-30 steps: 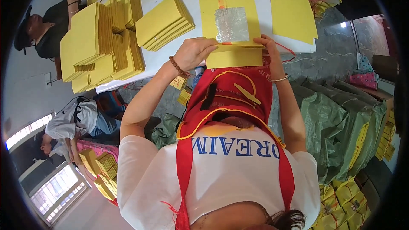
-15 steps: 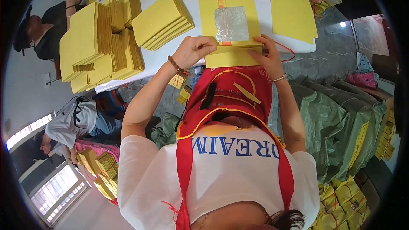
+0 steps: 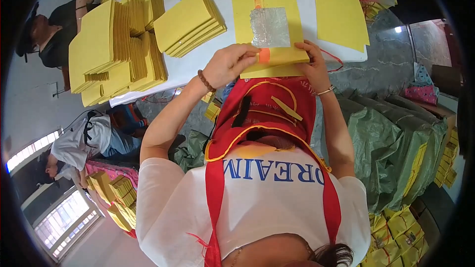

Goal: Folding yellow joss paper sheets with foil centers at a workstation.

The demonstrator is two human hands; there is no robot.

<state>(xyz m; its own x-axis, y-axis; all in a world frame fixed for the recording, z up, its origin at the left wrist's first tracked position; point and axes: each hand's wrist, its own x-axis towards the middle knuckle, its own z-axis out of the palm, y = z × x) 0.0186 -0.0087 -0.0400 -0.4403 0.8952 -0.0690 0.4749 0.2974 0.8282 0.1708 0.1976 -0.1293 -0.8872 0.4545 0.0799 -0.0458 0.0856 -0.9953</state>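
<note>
At the table's near edge lies a yellow paper sheet (image 3: pixel 292 5) with a silver foil square (image 3: pixel 272 27) on it and orange-red marks above and below the foil. My left hand (image 3: pixel 230 64), wearing a beaded bracelet, pinches the sheet's near left part beside the lower orange mark. On the other side my right hand (image 3: pixel 314 64) grips the near right corner, fingers on top and thumb lower. The near strip between my hands is bent up, and more yellow paper shows below it. Whether it is one sheet or several, I cannot tell.
Stacks of folded yellow paper (image 3: pixel 190 22) stand left on the white table (image 3: pixel 225 0). Larger yellow sheets (image 3: pixel 339 15) lie to the right. Green sacks (image 3: pixel 376 143) and tied yellow bundles (image 3: pixel 401 232) fill the floor at right. Two other people are at the left.
The near strip of the yellow paper has tilted, so its face and orange mark now show. My left hand has shifted slightly right, with its fingers stretched farther over the strip.
</note>
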